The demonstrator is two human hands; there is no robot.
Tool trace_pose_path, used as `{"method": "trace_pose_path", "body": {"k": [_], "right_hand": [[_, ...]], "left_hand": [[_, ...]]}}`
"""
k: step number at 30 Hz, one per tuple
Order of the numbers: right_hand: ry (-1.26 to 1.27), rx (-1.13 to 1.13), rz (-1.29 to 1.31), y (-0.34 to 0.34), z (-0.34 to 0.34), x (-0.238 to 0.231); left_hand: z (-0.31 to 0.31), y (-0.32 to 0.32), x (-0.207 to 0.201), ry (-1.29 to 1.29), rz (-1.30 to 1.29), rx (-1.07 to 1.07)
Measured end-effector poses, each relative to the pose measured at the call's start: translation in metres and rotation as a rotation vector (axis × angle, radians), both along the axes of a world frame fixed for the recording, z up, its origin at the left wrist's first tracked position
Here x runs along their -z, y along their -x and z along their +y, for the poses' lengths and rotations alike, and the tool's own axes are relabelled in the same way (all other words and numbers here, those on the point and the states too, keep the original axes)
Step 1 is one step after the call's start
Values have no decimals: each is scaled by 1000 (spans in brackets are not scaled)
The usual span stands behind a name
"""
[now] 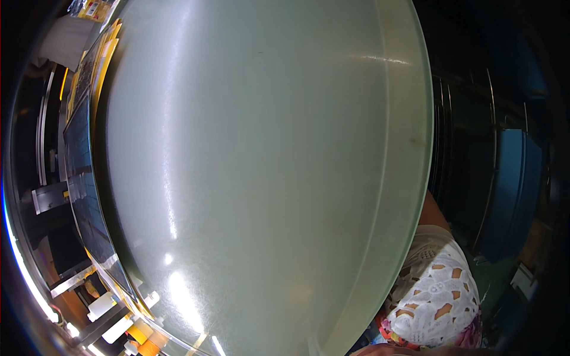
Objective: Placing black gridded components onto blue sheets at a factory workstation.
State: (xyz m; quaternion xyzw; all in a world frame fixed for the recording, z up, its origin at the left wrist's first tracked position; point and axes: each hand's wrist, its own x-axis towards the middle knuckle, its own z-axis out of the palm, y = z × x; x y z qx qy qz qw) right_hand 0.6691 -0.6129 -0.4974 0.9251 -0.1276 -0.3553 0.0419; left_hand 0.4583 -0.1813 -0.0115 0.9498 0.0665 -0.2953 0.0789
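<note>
The pale green tabletop (273, 178) fills the centre, with a dark panel (81, 145) along its left side and a blue box (504, 178) beyond its right. At lower right, an arm (434, 213) in a white lace sleeve (436, 291) disappears behind the edge; both hands lie out of view, their grasp indeterminable.

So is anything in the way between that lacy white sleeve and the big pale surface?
Nothing visible: the sleeve is close by the right edge of the surface, where the bare arm disappears from view. No hand clearly shows, so I can't tell beyond that.
</note>
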Motion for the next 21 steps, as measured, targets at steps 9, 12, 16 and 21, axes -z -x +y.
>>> {"method": "trace_pose_path", "body": {"k": [9,12,16,21], "right_hand": [[38,-101,6,-4,-3,22],[23,-71,135,2,-8,20],[-269,44,-99,21,8,16],[-610,-5,-347,70,26,-25]], "left_hand": [[-1,-3,9,-2,2,-8],[1,-3,8,0,6,-10],[5,-1,3,22,1,-13],[4,14,-8,81,-41,-32]]}}
